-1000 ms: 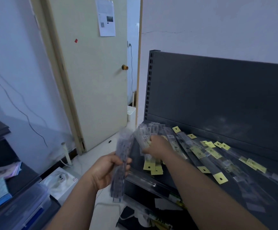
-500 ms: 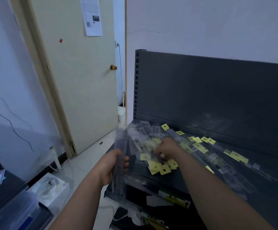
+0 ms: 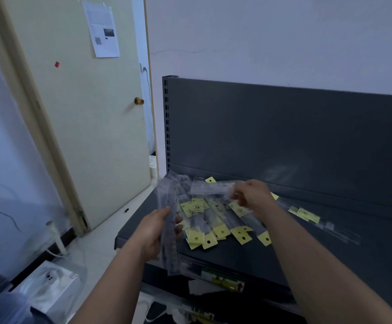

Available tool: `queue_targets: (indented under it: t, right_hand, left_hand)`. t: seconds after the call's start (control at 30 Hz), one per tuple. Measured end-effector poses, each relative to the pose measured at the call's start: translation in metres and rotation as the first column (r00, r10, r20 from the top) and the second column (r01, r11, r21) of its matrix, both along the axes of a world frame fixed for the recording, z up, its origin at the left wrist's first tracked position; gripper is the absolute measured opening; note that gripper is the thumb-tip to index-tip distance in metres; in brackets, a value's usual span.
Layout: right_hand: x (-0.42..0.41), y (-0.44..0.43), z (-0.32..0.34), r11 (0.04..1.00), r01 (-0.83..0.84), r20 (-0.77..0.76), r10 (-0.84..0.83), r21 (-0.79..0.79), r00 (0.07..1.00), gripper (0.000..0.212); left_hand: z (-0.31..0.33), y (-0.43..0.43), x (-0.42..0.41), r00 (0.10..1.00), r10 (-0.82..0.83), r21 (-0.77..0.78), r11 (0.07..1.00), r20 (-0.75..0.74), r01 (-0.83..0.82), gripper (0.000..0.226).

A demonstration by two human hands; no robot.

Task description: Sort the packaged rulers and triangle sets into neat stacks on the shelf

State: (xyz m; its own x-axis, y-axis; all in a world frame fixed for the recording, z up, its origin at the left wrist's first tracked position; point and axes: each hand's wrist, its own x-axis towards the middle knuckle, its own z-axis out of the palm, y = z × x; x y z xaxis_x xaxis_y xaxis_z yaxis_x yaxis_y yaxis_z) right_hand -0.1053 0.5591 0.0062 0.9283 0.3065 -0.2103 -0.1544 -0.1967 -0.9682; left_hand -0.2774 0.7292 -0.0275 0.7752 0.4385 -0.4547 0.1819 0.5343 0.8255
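Note:
A dark grey shelf (image 3: 330, 249) carries a loose pile of clear packaged rulers with yellow header tags (image 3: 216, 220). My left hand (image 3: 154, 230) grips a bundle of clear ruler packs (image 3: 170, 235) upright at the shelf's left front corner. My right hand (image 3: 252, 195) is raised above the pile and pinches one end of a single clear ruler pack (image 3: 210, 188), which lies level and points left. More ruler packs with yellow tags (image 3: 304, 212) stretch to the right along the shelf.
The shelf's back panel (image 3: 284, 136) rises behind the pile. A cream door (image 3: 85, 127) stands to the left. A white box (image 3: 47, 288) and a cable lie on the floor lower left. A lower shelf edge with a label strip (image 3: 223, 280) shows below.
My right hand has lifted off the pile with a single ruler pack and moved right and up. My left hand keeps its bundle. The view has shifted toward the shelf.

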Motion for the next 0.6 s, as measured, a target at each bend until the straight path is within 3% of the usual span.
queue_targets:
  t: [0.1,0.2,0.33,0.47,0.53,0.6]
  right_hand:
    - [0.012,-0.026,0.016,0.999,-0.018,0.145,0.023,-0.035,0.989,0.005]
    - [0.019,-0.046,0.029,0.996,-0.081,0.182,0.084,-0.029,0.98,0.006]
    - [0.011,-0.047,0.028,0.945,-0.304,0.148,0.32,-0.124,0.936,0.002]
    - [-0.002,-0.032,0.016,0.944,-0.33,0.135,0.331,-0.028,0.934,0.008]
    - [-0.006,-0.032,0.008,0.959,-0.275,0.083,0.269,0.071,0.96,0.021]
    - [-0.008,-0.041,0.002,0.959,-0.283,0.043,0.282,0.001,0.958,0.034]
  left_hand:
    - [0.002,-0.003,0.008,1.0,0.021,-0.017,1.0,0.021,-0.021,0.036]
    - [0.004,-0.01,0.016,0.999,0.018,-0.057,0.998,0.038,-0.016,0.042]
    - [0.013,-0.041,0.028,0.975,-0.201,-0.097,0.973,0.09,0.21,0.041]
    - [0.014,-0.076,0.042,0.937,-0.337,0.093,0.94,0.097,0.329,0.025]
    - [0.01,-0.086,0.05,0.953,-0.296,0.175,0.943,0.063,0.282,0.023]
    - [0.007,-0.091,0.057,0.966,-0.236,0.157,0.963,0.109,0.217,0.02]
